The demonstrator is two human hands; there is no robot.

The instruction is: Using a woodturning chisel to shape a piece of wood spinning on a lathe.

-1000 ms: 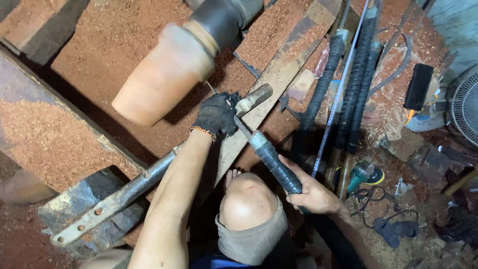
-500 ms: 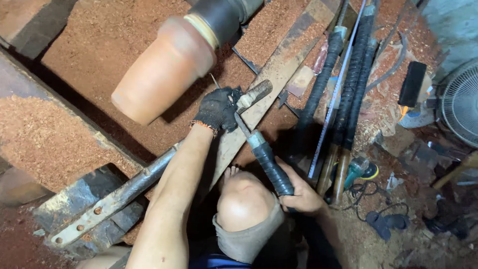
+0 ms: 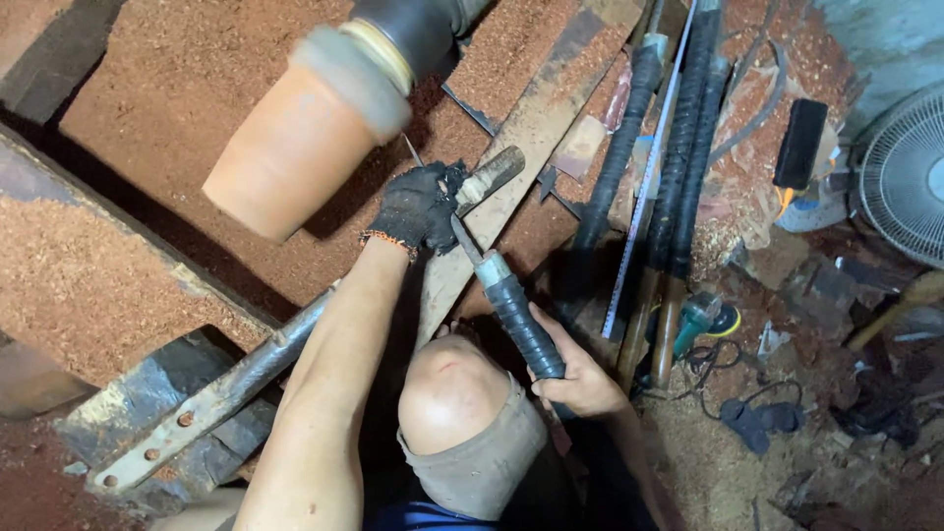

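The long turning chisel with a black-wrapped handle and thin steel blade (image 3: 506, 305) runs from beside the person's bent knee (image 3: 454, 388) up toward the blurred reddish-brown wooden cylinder (image 3: 290, 147) mounted on the lathe. In the head view, the gloved left hand (image 3: 418, 205) is curled around the blade just below the cylinder, while the bare right hand (image 3: 580, 379) is wrapped tight on the handle's lower end, beside the knee. Red sawdust (image 3: 147, 88) lies behind the cylinder.

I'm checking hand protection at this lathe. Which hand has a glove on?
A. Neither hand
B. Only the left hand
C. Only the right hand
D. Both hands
B: the left hand wears a black glove up by the chisel's blade, while the right hand grips the dark wrapped handle bare.
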